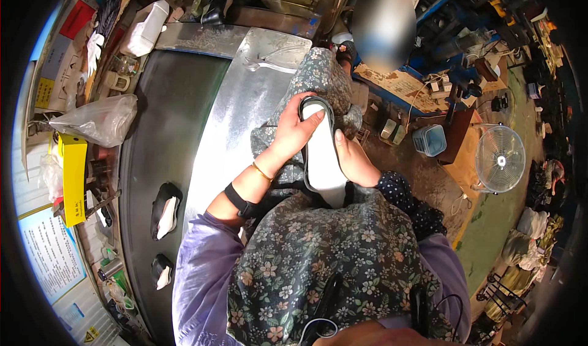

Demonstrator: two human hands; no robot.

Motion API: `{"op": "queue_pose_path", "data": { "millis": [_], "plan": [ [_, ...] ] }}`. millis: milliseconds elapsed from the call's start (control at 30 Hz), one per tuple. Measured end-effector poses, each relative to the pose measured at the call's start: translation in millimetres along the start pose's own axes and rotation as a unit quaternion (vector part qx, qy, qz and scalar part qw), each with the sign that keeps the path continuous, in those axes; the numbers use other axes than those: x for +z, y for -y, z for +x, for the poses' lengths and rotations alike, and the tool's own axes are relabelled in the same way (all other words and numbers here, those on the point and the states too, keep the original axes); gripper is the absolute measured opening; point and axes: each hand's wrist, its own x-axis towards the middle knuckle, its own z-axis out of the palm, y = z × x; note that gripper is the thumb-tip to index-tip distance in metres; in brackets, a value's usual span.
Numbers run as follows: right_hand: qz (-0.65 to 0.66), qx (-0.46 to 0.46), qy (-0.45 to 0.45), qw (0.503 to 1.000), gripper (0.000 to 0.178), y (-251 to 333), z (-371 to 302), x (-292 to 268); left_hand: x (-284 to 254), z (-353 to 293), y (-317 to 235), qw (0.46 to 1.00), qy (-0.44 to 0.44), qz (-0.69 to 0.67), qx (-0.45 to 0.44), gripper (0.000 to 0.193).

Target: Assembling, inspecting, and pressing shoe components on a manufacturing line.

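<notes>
Above my lap is a shoe (326,156) with a long white surface and a dark raised rim. Its rounded end points away from me. My left hand (293,128) grips the far left side, the thumb pressed on the white face near that end. On the right side, my right hand (358,162) is closed along the edge, its thumb up against the rim. Both hands' other fingers are partly hidden. A floral apron (324,260) covers my lap beneath the shoe. Two dark shoes with white inside, a larger one (165,211) and another (162,271), lie on the black belt (165,119) to my left.
A shiny metal plate (226,113) borders the belt, with a metal hand tool (272,63) at its far end. Beyond the belt are a clear plastic bag (101,122) and a yellow box (73,177). At right stand a blue bin (430,140) and a fan (500,160).
</notes>
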Motion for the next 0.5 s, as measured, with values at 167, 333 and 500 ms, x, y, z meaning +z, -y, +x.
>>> {"op": "queue_pose_path", "data": {
  "millis": [167,333,500],
  "plan": [
    [-0.316,-0.255,-0.16,0.9,0.033,24.0,20.0,-5.9,-5.4,25.7,8.7,0.997,-0.035,0.065,0.026,0.04],
    [0.042,-0.133,0.044,0.989,0.052,1.1,18.9,-14.2,-8.0,36.7,4.6,0.997,0.008,0.083,-0.005,0.044],
    [0.219,-0.161,0.089,0.958,0.063,-18.4,11.9,-8.7,-7.1,25.6,-12.5,0.906,0.024,-0.416,-0.073,0.053]
  ]
}}
